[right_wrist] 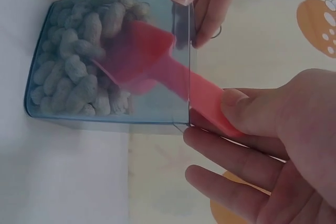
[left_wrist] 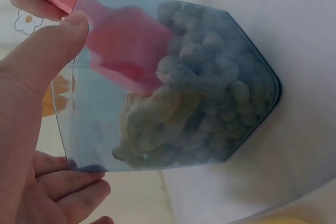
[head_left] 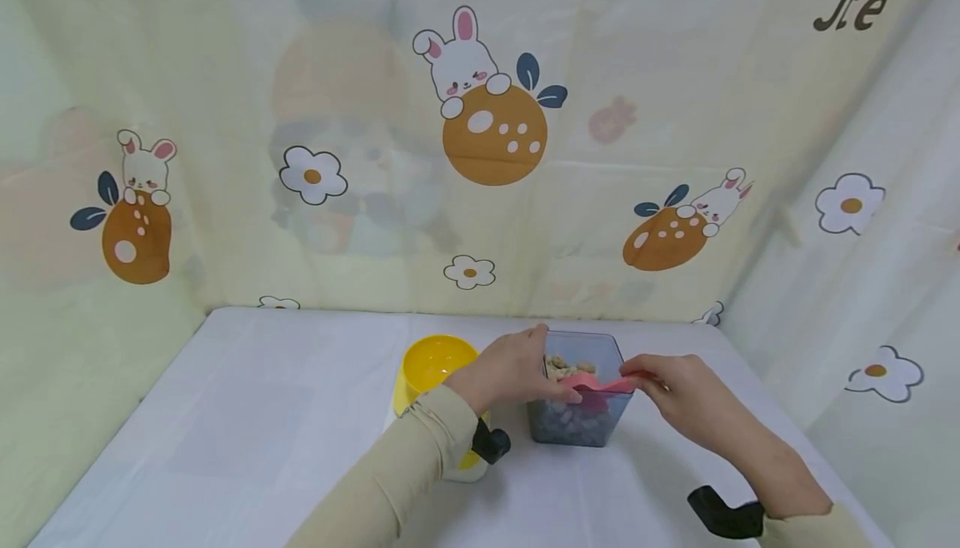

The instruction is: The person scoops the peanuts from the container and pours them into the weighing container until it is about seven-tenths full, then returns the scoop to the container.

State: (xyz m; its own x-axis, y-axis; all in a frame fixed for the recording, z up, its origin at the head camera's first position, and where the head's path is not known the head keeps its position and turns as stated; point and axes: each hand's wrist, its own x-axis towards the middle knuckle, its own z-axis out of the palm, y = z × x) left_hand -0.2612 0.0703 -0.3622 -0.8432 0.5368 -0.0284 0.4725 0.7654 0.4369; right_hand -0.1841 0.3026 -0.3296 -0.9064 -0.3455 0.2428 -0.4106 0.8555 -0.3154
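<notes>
A clear bluish plastic container (head_left: 576, 427) stands on the table, partly filled with peanuts in their shells (right_wrist: 73, 77). My left hand (head_left: 513, 366) grips its rim from the left side, thumb on the near wall and fingers at the far side. Between thumb and fingers my right hand (head_left: 686, 398) pinches the handle of a pink scoop (right_wrist: 207, 103). The scoop slants down into the container, its bowl (left_wrist: 126, 45) against the peanuts. Through the tinted wall, the bowl's contents are hard to make out.
Left of the container stands a yellow bowl (head_left: 438, 361) on a yellow and white base (head_left: 467, 469), partly behind my left arm. A patterned curtain (head_left: 360, 223) rises at the table's back edge and along the sides. Black wrist mounts (head_left: 723, 515) sit on both wrists.
</notes>
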